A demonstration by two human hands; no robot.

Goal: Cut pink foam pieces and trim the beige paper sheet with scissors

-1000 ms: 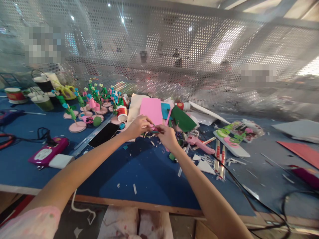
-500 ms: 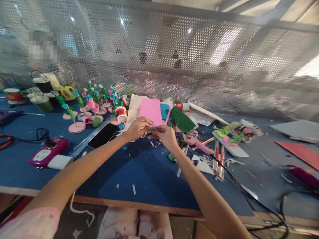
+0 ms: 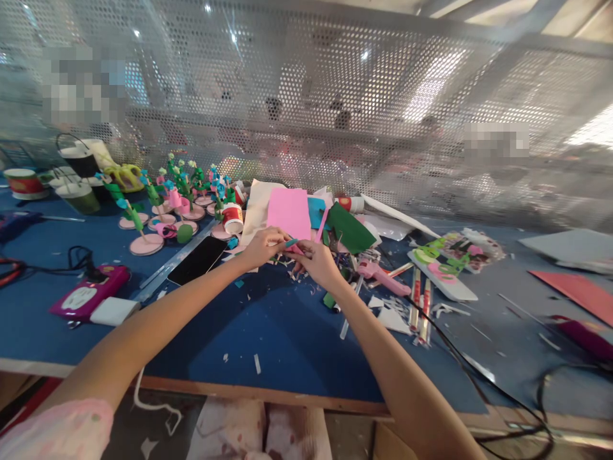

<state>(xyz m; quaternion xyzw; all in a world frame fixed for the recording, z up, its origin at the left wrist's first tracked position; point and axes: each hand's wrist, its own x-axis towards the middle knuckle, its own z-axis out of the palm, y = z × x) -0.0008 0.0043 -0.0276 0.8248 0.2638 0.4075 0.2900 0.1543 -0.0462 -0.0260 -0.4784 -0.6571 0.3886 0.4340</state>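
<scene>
My left hand (image 3: 261, 248) and my right hand (image 3: 318, 263) meet over the middle of the blue table (image 3: 287, 332). Both pinch a small thin piece (image 3: 292, 243) with a teal end between their fingertips; I cannot make out what it is. Just behind the hands lie a pink foam sheet (image 3: 290, 213) and a dark green sheet (image 3: 351, 229). Small scraps are scattered on the table under and around the hands.
A black phone (image 3: 197, 260) and a metal ruler (image 3: 175, 260) lie left of my hands. Foam flowers on pink discs (image 3: 148, 243) stand at back left, cups (image 3: 81, 197) beyond. A pink glue gun (image 3: 383, 278) with black cable lies right. A perforated metal screen (image 3: 335, 96) closes the back.
My hands stayed together at the same spot, working the small piece; its teal end now sticks up a little between the fingertips. The camera shifted slightly.
</scene>
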